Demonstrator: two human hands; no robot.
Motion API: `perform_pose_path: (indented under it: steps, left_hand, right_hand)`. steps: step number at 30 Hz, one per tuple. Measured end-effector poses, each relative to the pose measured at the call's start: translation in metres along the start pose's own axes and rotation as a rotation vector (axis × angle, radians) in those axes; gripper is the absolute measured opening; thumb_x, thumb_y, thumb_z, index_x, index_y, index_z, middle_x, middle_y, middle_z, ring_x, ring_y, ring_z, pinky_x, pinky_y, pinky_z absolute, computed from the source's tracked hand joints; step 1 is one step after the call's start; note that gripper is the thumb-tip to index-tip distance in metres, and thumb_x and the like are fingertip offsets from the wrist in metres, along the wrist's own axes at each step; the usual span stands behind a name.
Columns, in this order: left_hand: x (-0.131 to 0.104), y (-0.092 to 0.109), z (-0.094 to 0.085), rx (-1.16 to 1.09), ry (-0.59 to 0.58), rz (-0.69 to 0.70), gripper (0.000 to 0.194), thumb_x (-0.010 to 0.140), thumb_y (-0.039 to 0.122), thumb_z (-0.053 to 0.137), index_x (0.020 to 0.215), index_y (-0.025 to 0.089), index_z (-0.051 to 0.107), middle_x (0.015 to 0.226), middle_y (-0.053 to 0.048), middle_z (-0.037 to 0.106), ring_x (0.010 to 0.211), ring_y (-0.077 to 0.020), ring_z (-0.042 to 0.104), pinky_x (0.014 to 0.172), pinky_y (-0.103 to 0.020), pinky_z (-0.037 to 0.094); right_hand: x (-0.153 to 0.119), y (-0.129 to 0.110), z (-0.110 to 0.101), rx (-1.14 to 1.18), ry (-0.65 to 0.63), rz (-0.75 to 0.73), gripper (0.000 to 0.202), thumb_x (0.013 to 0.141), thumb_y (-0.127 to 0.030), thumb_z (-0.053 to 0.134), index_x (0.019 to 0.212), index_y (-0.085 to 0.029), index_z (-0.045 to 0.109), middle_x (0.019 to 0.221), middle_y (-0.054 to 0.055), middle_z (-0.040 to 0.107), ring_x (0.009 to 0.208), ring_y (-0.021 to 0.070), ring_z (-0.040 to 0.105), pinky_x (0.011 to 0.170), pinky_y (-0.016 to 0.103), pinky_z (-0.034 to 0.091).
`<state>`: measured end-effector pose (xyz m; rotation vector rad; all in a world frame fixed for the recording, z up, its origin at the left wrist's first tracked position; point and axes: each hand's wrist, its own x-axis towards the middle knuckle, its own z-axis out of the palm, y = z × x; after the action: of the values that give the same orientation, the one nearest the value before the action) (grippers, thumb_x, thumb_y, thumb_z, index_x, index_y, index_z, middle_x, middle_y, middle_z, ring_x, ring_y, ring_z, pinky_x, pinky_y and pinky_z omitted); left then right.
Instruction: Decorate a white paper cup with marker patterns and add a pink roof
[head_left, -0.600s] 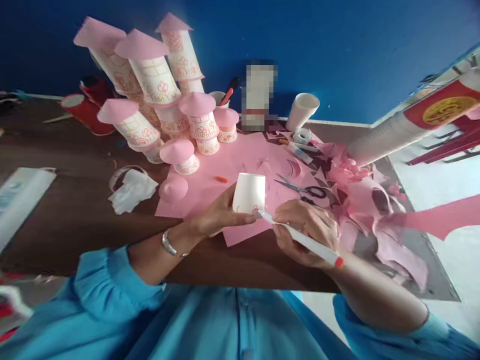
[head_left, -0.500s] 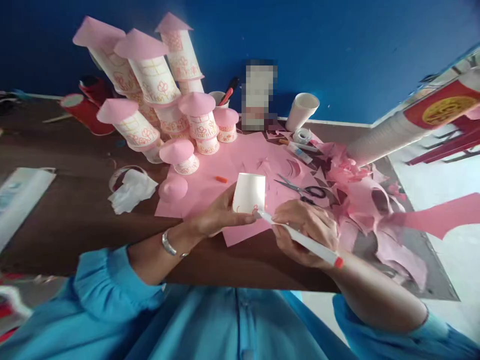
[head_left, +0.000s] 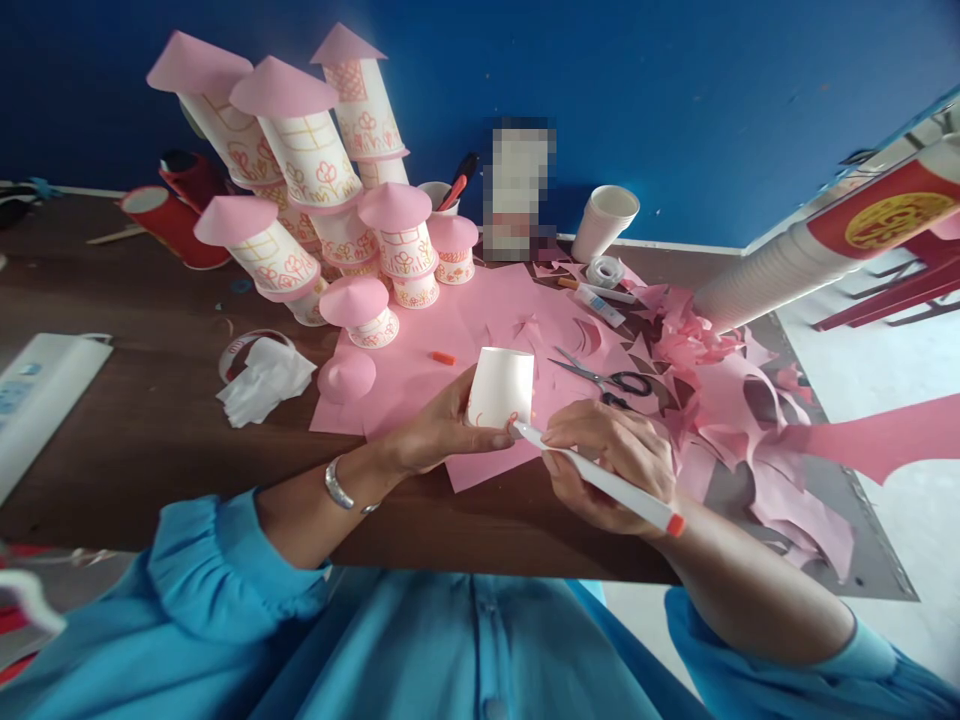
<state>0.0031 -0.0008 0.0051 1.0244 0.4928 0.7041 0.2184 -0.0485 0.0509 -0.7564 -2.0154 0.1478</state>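
The white cup (head_left: 504,382) was in the left hand (head_left: 441,428), over the near part of the pink paper (head_left: 502,300); whether its underside touched the sheet could not be told. That hand grasped the cup from the side, the thumb lying along its wider, nearer end, beside a few orange-red strokes. The right hand (head_left: 611,462) was closed around a white marker (head_left: 624,490), its tip at the strokes by the thumb. The cup looked like thin paper: very light, fairly stiff at the rim, softer along the wall, and likely to dent under a hard squeeze. A loose hold around the side, with some support near the rim, seemed the safest, fingers clear of any wet ink. The marker looked smooth and rigid, light enough for a pencil grip near its tip. The orange cap (head_left: 443,358) and the scissors (head_left: 600,378) lay on the paper nearby.
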Motion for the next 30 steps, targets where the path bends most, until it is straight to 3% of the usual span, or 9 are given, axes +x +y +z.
perform_pose_path:
  steps: [30]
  left_hand:
    - [-0.0003,0.0062,0.0045,0.082,0.022,-0.087,0.063,0.073,0.051,0.097,0.115,0.020,0.062,0.099,-0.003,0.063,0.092,-0.0196,0.059,0.084,-0.036,0.047]
  right_hand:
    - [-0.0011,0.0017,-0.0022,-0.034,0.023,0.028,0.024,0.091,-0.005,0.066,0.106,-0.023,0.063,0.079,0.000,0.074,0.064,0.0147,0.074,0.059,0.025,0.062]
